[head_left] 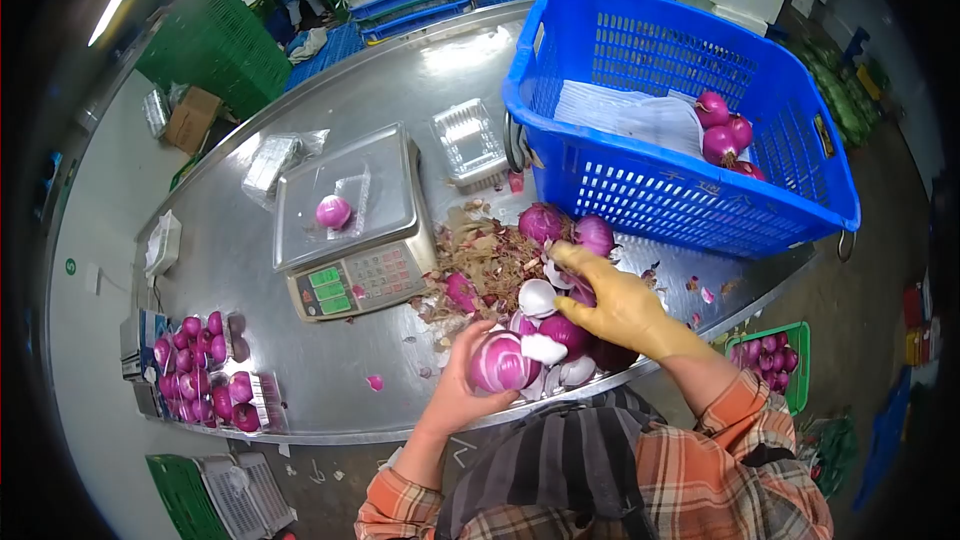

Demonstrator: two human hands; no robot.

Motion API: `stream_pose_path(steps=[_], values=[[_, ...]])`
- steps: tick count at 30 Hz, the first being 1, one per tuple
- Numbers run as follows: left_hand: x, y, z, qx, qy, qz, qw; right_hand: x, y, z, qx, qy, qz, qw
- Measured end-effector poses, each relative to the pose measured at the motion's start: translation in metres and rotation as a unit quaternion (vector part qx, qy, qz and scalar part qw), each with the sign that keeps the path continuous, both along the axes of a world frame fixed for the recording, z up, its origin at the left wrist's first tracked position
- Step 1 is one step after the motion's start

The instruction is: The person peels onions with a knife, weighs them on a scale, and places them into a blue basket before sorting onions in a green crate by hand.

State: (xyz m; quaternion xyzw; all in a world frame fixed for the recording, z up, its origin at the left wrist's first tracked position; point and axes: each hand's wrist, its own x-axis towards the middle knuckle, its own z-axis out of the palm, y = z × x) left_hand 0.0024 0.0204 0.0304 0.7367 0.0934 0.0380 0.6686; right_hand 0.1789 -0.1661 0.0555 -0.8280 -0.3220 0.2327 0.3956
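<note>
My left hand [462, 380] is bare and cups a purple-red onion [500, 361] with pale streaks, close to the table's front edge. Over the pile my right hand [630, 308] wears a yellow glove, its thumb and fingers apart, near loose onion peel [537, 298]. Whether the gloved fingertips touch the peel is hard to tell. Unheld onions lie around the hands, among them one onion [541, 223] behind the gloved fingers and another [565, 337] under the glove. Dry brown skins [485, 252] are heaped left of the gloved hand.
A digital scale [355, 202] carries one onion [333, 211] on clear plastic. Beside it sits a clear tray [470, 143]. A blue crate [690, 195] at right holds several onions. Packed onions [205, 375] stand at the table's left end. A green crate [790, 380] of onions is below right.
</note>
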Motion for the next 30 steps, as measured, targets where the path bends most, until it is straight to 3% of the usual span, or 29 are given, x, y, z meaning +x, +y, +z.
stream_pose_path(steps=[1,5,7,12,14,16,20,24,27,30], values=[[0.001,-0.001,-0.005,-0.015,-0.013,0.031,0.999,-0.004,0.0,0.003,0.013,-0.09,-0.03,0.995],[0.005,-0.004,-0.015,0.012,0.015,0.048,0.999,-0.02,0.005,0.025,-0.033,0.167,0.089,0.981],[0.005,-0.005,-0.019,0.016,0.016,0.057,0.998,-0.031,0.007,0.02,-0.015,0.166,0.086,0.982],[0.005,-0.009,-0.03,-0.009,0.038,0.045,0.998,-0.039,0.01,0.014,-0.131,0.155,0.097,0.974],[0.008,-0.012,-0.028,0.112,0.035,0.065,0.991,-0.038,0.003,-0.002,-0.096,0.208,0.096,0.969],[0.017,-0.017,-0.024,0.253,0.003,0.114,0.961,-0.039,-0.012,-0.007,-0.043,0.274,0.048,0.96],[0.046,0.0,-0.059,0.406,-0.034,0.128,0.904,-0.036,-0.042,-0.018,-0.007,0.333,-0.064,0.941],[0.07,0.001,-0.06,0.432,0.044,0.027,0.9,-0.036,-0.075,-0.022,-0.008,0.331,-0.157,0.93],[0.104,-0.007,-0.043,0.453,-0.068,0.07,0.886,-0.033,-0.097,-0.026,-0.007,0.347,-0.207,0.915],[0.158,-0.032,-0.039,0.443,-0.149,-0.025,0.883,-0.033,-0.117,-0.038,0.03,0.363,-0.24,0.9]])
